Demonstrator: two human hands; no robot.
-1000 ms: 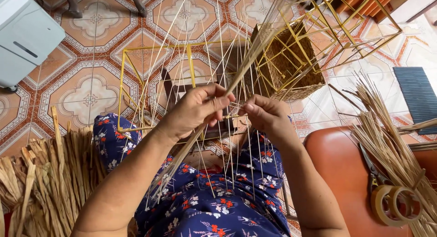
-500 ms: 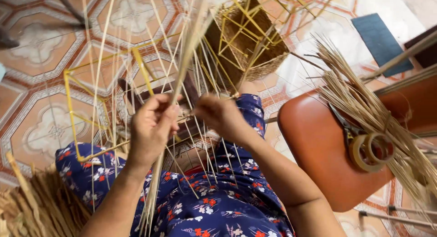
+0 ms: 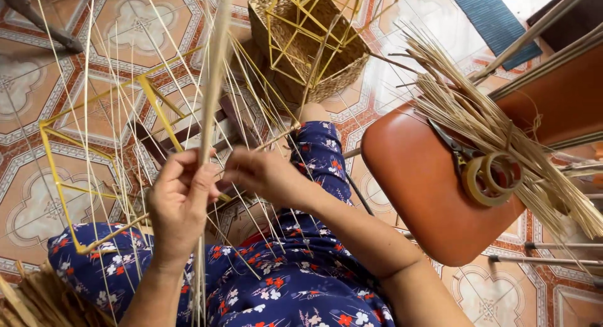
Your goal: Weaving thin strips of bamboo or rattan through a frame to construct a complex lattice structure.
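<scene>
— Head view, looking down over a blue floral lap (image 3: 295,289): we see the left hand (image 3: 179,204) closed around a flat pale strand (image 3: 213,82) that runs up past the top edge, thumb and fingers pinching it at knee height. What do we make of the right?

— We see the right hand (image 3: 264,173) just beside it, fingers curled tight on thin stakes (image 3: 119,113) of the same pale fibre, which fan upward over a yellow wire frame (image 3: 94,176). We judge the strand light, springy and dry; it likely bends along its length but could kink or split if folded sharply, so a hold low, near the weave, seems best.

— And what escapes us?

— We cannot see the woven part itself; both hands cover it, and the strand's top is cut off. A basket (image 3: 308,51) with another yellow frame sits beyond on the tiled floor (image 3: 38,82). On the orange stool (image 3: 421,189) lie a fibre bundle (image 3: 490,126), tape rolls (image 3: 487,176) and scissors, half buried.
</scene>
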